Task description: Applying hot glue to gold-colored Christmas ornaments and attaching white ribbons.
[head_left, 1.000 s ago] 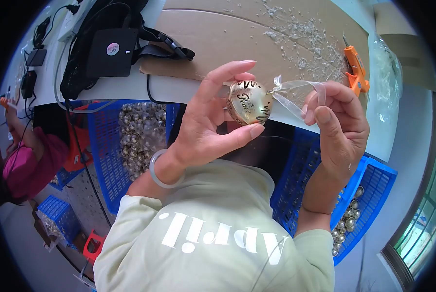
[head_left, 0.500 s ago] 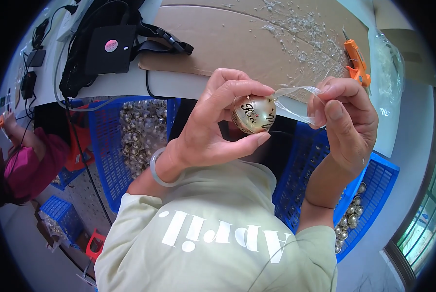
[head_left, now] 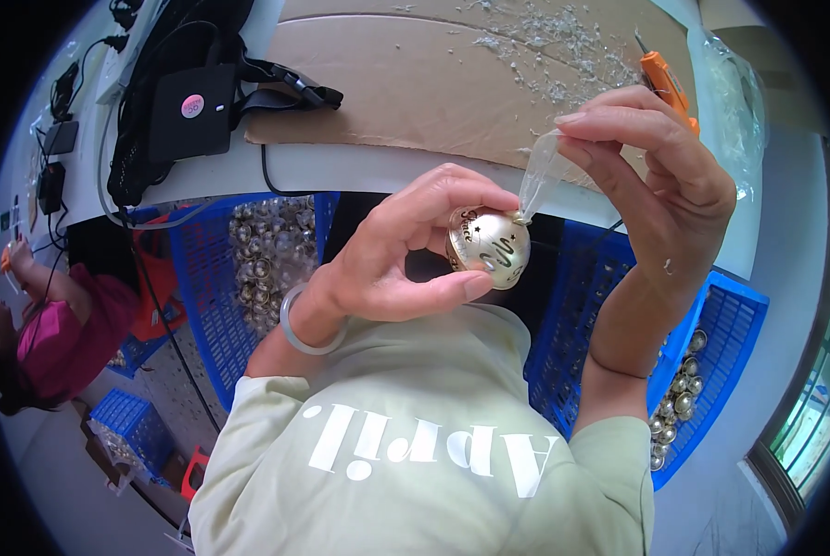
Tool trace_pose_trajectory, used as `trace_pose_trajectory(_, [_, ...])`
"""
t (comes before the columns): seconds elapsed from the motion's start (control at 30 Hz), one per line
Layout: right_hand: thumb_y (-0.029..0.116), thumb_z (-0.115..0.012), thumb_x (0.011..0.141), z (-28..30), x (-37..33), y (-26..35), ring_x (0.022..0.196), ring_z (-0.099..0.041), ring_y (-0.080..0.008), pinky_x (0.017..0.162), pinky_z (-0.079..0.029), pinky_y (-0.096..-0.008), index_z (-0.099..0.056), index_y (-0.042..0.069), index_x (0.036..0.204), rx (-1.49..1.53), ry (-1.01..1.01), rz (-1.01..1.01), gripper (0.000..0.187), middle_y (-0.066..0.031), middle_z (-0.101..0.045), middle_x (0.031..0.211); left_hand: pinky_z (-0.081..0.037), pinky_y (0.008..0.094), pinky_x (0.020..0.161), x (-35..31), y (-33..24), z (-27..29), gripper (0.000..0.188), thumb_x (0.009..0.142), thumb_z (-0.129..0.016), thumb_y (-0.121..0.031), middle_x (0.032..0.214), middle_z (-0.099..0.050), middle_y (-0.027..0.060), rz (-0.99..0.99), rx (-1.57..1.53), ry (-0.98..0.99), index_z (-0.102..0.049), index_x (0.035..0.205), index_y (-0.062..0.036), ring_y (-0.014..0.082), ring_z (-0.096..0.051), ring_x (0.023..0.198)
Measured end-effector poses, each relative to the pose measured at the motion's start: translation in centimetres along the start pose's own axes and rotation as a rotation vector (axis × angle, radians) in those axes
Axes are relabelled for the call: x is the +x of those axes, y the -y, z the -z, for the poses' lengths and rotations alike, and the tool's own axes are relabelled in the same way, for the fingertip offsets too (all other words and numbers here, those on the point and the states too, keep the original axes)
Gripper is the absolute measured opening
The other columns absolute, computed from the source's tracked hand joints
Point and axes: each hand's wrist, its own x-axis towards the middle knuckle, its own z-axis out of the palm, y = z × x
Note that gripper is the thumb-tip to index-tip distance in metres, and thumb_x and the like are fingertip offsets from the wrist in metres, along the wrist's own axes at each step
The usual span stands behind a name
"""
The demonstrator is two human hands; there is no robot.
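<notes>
Between the thumb and fingers of my left hand [head_left: 415,246] is a round pale-gold bauble [head_left: 491,248] with dark lettering and stars on it. A loop of sheer white ribbon [head_left: 541,171] comes off the small ring at its upper right side. My right hand [head_left: 651,167] pinches the far end of that ribbon between thumb and forefinger, up and to the right of the bauble. The ribbon looks drawn out between the two hands. Both hands are just in front of the table edge, over my lap.
Cardboard [head_left: 396,79] strewn with whitish glue scraps covers the white table, with an orange glue gun [head_left: 667,85] at its right. A black pouch with straps [head_left: 190,113] lies at left. Blue crates [head_left: 202,306] of baubles flank me. Farther left is a person in a magenta top [head_left: 90,310].
My right hand has moved up and pulled the ribbon loop upward into a narrower strip. The bauble has turned in my left hand, its ribbon end now pointing up and right.
</notes>
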Motion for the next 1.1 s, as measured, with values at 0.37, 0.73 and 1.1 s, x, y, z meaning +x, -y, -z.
trace_pose_trajectory(0.37, [-0.008, -0.069, 0.078, -0.5, -0.4, -0.1, 0.083, -0.061, -0.0129, 0.076, -0.049, -0.0211, -0.068, -0.002, 0.095, 0.013, -0.038, -0.101, 0.018, -0.0085, -0.066, 0.088, -0.053, 0.026, 0.081, 0.2, 0.3, 0.4, 0.047, 0.081, -0.065, -0.003, 0.116, -0.051, 0.0123, -0.021, -0.059, 0.141, -0.049, 0.124, 0.0058, 0.0176, -0.059, 0.103])
trace_pose_trajectory(0.73, [-0.003, -0.07, 0.081, -0.5, -1.4, -0.4, 0.082, -0.062, -0.0091, 0.075, -0.049, -0.0194, -0.067, -0.003, 0.096, 0.007, -0.042, -0.253, 0.015, -0.0063, -0.066, 0.09, -0.042, 0.0318, 0.091, 0.0, 1.1, 0.0, 0.062, 0.065, -0.076, -0.012, 0.114, -0.053, 0.0179, 0.012, -0.049, 0.155, -0.052, 0.119, 0.0056, 0.0236, -0.053, 0.105])
trace_pose_trajectory(1.1, [0.0, -0.068, 0.085, -0.9, -2.3, -0.9, 0.083, -0.062, -0.0091, 0.076, -0.051, -0.0209, -0.066, -0.003, 0.099, 0.113, -0.083, -0.462, 0.015, -0.0048, -0.066, 0.09, -0.048, 0.0348, 0.088, 0.5, 1.6, 0.6, 0.058, 0.062, -0.079, -0.01, 0.117, -0.051, 0.0216, -0.009, -0.164, 0.222, -0.055, 0.113, 0.0051, 0.0262, -0.058, 0.1])
